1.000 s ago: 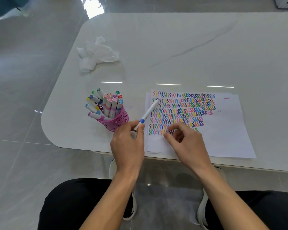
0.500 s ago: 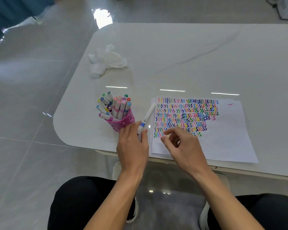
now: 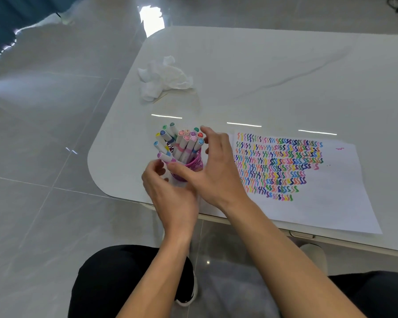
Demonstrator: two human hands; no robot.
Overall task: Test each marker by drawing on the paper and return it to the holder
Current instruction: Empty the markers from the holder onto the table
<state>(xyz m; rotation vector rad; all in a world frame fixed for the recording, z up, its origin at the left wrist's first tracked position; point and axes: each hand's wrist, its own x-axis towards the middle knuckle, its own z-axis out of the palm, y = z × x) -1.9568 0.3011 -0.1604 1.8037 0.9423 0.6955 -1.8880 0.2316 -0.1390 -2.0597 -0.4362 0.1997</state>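
Two-handed now at the pink mesh holder [image 3: 194, 162] by the glossy table's [image 3: 262, 76] rounded corner, no longer over the squiggle-covered paper [image 3: 331, 203]. Right hand [image 3: 218, 177] spread loose around the upright, colour-capped markers [image 3: 184, 143]; left hand [image 3: 170, 193] curled against the holder, grip impossible to tell.

A crumpled white tissue [image 3: 163, 79] lies on the glossy white table [image 3: 274, 72] near its far left corner, with a thin stick [image 3: 160, 97] touching its near edge. Polished grey floor tiles [image 3: 44, 134] surround the table. Teal fabric [image 3: 0, 24] occupies the far left corner of the room.
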